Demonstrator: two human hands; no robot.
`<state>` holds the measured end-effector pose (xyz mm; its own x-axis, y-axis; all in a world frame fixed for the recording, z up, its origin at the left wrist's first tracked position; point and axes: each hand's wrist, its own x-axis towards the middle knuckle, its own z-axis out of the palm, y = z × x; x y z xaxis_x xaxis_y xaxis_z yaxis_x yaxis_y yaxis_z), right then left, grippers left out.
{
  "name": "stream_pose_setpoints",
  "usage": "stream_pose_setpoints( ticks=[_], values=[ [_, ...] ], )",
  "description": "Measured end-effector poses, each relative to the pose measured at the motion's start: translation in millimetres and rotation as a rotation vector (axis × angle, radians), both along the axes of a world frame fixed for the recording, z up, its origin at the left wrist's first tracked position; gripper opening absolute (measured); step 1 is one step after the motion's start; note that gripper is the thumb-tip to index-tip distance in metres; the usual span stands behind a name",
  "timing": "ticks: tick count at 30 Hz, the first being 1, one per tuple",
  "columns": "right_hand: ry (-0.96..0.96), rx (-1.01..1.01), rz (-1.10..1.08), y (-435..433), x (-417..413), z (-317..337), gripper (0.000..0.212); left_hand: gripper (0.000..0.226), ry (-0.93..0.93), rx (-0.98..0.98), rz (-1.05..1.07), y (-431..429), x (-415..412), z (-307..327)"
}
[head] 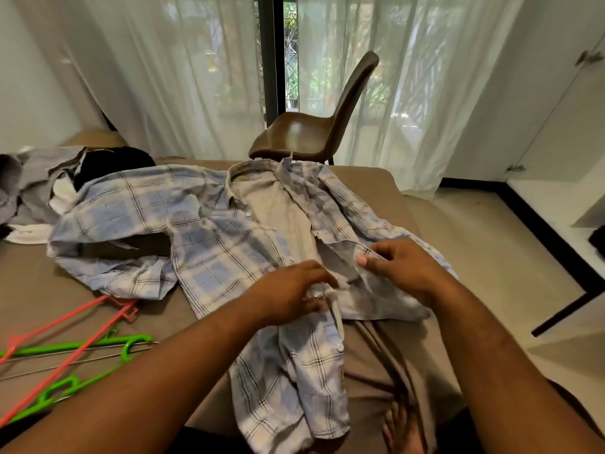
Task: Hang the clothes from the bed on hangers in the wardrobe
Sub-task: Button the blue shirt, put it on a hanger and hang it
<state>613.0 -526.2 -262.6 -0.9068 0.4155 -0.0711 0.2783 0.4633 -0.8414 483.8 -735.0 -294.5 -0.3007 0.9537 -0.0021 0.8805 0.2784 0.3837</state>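
Left hand (291, 290) is noted with fingers curled onto the button edge of the pale blue-and-white plaid cotton shirt (212, 244), which is spread front-open, collar away, on the brown-sheeted bed (32, 290). Right hand (402, 267) is seen pinching the opposite front edge between thumb and fingers. The cloth is judged light, limp and crease-prone; it is best taken at collar and shoulders, since a lower hold would let it sag.
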Motion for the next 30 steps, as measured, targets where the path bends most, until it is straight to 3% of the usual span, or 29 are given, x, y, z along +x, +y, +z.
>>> stream_pose_setpoints(
  ticks=[4, 10, 15, 19, 22, 25, 30],
  values=[
    [0.006, -0.207, 0.027, -11.5, -1.0, -6.9, 0.003, 0.029, 0.172, -0.075, -0.101, 5.1, -1.9, -10.1],
    [-0.078, -0.339, 0.019, -11.7, -14.1, -16.7, 0.011, 0.014, -0.232, 0.175, 0.029, -23.8, -47.8, 16.0],
    [-0.117, -0.437, 0.012, -21.3, -24.6, -13.3, 0.015, 0.015, -0.228, 0.298, 0.252, -53.4, -84.4, 21.3],
    [-0.161, -0.444, 0.015, -28.9, -29.5, -23.6, 0.015, 0.012, -0.077, 0.089, 0.307, -58.6, -84.6, 7.4],
    [-0.169, -0.459, -0.008, -31.5, -30.6, -35.8, 0.016, 0.012, 0.051, 0.149, 0.323, -46.7, -68.4, 11.4],
    [-0.157, -0.493, -0.046, -35.0, -31.5, -42.4, 0.015, 0.020, -0.024, 0.179, 0.469, -28.6, -48.2, 18.1],
    [-0.126, -0.523, -0.002, -44.0, -31.9, -48.7, 0.022, 0.033, -0.125, -0.109, 0.663, -12.7, -16.6, -10.0]
  ],
)
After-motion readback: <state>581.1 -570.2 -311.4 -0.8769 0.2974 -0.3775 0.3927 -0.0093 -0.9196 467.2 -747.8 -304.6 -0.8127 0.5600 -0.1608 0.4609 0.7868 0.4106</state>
